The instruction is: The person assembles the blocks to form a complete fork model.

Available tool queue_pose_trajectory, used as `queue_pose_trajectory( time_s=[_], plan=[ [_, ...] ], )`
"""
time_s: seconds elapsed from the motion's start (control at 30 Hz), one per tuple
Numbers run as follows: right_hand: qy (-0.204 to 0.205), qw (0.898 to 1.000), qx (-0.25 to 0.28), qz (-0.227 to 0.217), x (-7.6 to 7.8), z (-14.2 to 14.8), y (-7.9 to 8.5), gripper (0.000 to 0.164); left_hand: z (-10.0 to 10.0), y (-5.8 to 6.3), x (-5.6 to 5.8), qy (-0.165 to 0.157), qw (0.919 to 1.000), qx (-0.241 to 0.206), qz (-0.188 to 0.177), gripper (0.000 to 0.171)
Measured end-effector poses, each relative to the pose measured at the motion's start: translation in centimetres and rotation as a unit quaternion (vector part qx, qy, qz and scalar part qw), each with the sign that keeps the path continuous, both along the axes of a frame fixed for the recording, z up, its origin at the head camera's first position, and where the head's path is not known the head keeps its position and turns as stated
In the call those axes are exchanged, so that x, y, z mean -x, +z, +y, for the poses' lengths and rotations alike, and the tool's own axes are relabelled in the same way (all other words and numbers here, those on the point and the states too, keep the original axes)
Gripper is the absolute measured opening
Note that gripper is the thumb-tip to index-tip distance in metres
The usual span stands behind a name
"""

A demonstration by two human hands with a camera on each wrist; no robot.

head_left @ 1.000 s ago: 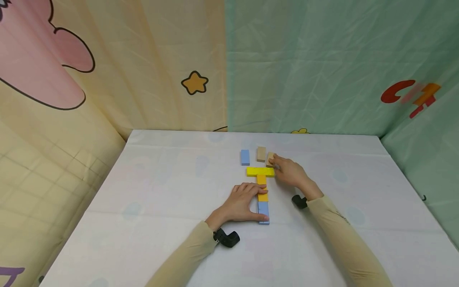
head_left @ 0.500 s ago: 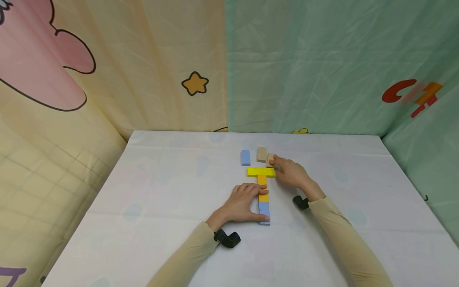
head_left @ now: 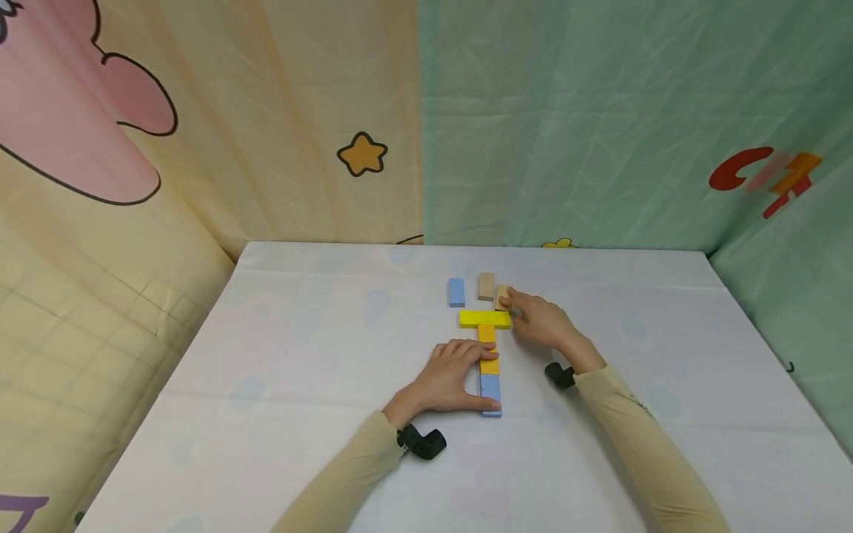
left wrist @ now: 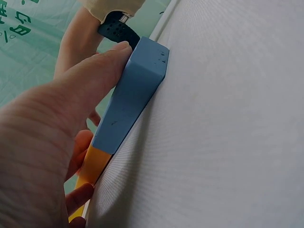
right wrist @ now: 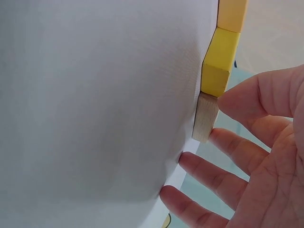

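Flat blocks form a T in the head view: a yellow block (head_left: pixel 474 319) across the top, orange blocks (head_left: pixel 487 333) below it, then a blue block (head_left: pixel 489 386). My left hand (head_left: pixel 443 379) lies over the stem, its thumb on the blue block and its fingers touching the orange part. At the bar's right end, my right hand (head_left: pixel 543 322) pinches a wooden block (head_left: pixel 502 297) between thumb and index finger. In the right wrist view, this wooden block (right wrist: pixel 205 117) sits against the yellow block (right wrist: pixel 218 71), with the other fingers spread and their tips on the tabletop.
Behind the bar lie another wooden block (head_left: pixel 486 286) and a separate blue block (head_left: pixel 456 292). A white cloth covers the table (head_left: pixel 266 333). Printed curtains (head_left: pixel 566 126) hang along its far side and at both sides. Black wrist cameras (head_left: pixel 424 444) protrude beneath the wrists.
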State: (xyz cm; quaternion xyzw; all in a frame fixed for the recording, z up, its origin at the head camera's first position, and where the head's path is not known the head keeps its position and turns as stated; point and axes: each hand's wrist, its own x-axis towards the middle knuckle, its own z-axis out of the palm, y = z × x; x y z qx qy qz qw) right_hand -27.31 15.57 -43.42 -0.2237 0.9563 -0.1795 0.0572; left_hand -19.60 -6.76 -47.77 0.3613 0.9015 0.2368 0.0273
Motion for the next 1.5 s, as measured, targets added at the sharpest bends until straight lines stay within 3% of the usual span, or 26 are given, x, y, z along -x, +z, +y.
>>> queue_pose_trajectory(
  time_s=[0.57,1.13,1.33,1.5],
  plan=[
    [0.01,1.0,-0.001,-0.008,0.32,0.21,0.16,0.046,-0.11,0.41,0.0,0.0,1.0,0.0,0.002,0.079],
    [0.013,1.0,0.006,-0.011,0.3,0.24,0.1,0.047,-0.04,0.09,-0.01,0.003,1.0,0.003,0.001,0.079],
    [0.006,0.999,0.052,-0.015,0.59,0.44,0.01,0.044,-0.07,0.03,-0.02,0.002,1.0,-0.001,0.002,0.079],
    [-0.031,0.995,0.097,0.019,0.82,-0.07,0.34,0.038,-0.1,0.04,0.05,-0.002,1.0,-0.002,0.009,0.08]
  ],
)
